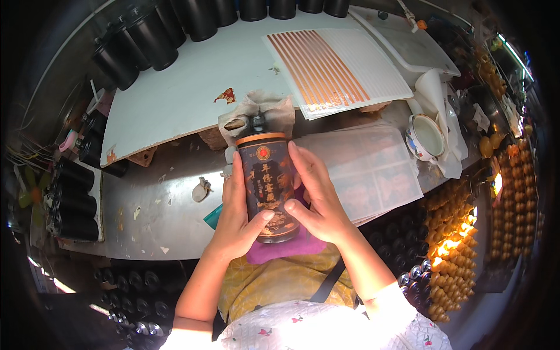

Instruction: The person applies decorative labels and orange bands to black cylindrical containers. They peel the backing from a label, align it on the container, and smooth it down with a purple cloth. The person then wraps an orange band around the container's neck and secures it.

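Note:
Between my two hands stands a black bottle (269, 186) with gold lettering, a round red emblem and an orange band around its shoulder. My left hand (236, 216) is wrapped along its left side, the thumb pressed on the lower front. On the other side my right hand (318, 195) grips it, thumb also across the front. Both palms' inner sides and the bottle's back are hidden. Under the bottle's base, a purple cloth (286, 249) lies over my lap. A crumpled whitish cloth (277, 114) rests just beyond the bottle's neck.
A pale board (175, 96) carries several black bottles (151, 38) along its far side and a sheet of orange strips (321, 70). Printed transparent sheets (373, 169) lie on the metal table (169, 227) at right, near a white enamel bowl (426, 137). Gold bottles (452, 251) are stacked at right.

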`<state>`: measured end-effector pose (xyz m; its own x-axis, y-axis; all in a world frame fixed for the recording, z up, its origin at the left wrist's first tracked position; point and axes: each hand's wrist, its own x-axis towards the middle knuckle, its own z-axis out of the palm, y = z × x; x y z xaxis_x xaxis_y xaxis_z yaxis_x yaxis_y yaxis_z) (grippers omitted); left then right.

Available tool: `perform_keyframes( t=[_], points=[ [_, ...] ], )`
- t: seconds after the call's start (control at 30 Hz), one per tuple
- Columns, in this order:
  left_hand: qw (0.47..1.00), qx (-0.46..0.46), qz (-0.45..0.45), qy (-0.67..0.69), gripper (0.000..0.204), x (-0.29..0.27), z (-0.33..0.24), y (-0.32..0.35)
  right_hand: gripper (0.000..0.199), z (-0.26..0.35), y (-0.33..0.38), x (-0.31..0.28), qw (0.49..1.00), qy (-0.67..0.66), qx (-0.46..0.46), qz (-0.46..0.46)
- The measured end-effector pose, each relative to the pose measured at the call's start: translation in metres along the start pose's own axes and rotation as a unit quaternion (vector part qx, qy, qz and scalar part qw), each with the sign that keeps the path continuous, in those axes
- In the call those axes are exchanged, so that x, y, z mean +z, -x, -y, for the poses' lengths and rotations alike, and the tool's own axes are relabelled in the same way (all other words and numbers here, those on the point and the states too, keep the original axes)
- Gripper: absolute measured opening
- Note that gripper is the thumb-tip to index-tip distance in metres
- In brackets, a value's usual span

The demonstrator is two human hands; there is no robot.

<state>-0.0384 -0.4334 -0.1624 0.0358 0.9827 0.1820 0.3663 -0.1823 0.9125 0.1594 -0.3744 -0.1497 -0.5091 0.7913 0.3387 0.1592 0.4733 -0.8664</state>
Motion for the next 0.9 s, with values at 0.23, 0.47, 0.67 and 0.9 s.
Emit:
perform_keyframes(
  t=[0.23,0.47,0.67,0.9],
  points=[
    [1.000,-0.002,0.003,-0.016,0.115,-0.003,0.002,-0.008,0.092,-0.001,-0.002,0.011,0.995,0.102,0.014,0.009],
    [1.000,0.000,-0.005,0.007,0.115,-0.001,0.002,-0.008,0.094,-0.002,-0.002,0.012,0.992,0.122,0.013,0.001],
    [0.999,-0.009,-0.004,0.033,0.118,0.000,0.007,-0.007,0.094,0.002,-0.007,0.012,0.992,0.120,0.033,0.015],
    [0.998,0.023,-0.014,-0.051,0.113,-0.001,0.003,-0.008,0.094,0.009,-0.010,0.011,0.990,0.140,0.009,-0.008]
  ],
)
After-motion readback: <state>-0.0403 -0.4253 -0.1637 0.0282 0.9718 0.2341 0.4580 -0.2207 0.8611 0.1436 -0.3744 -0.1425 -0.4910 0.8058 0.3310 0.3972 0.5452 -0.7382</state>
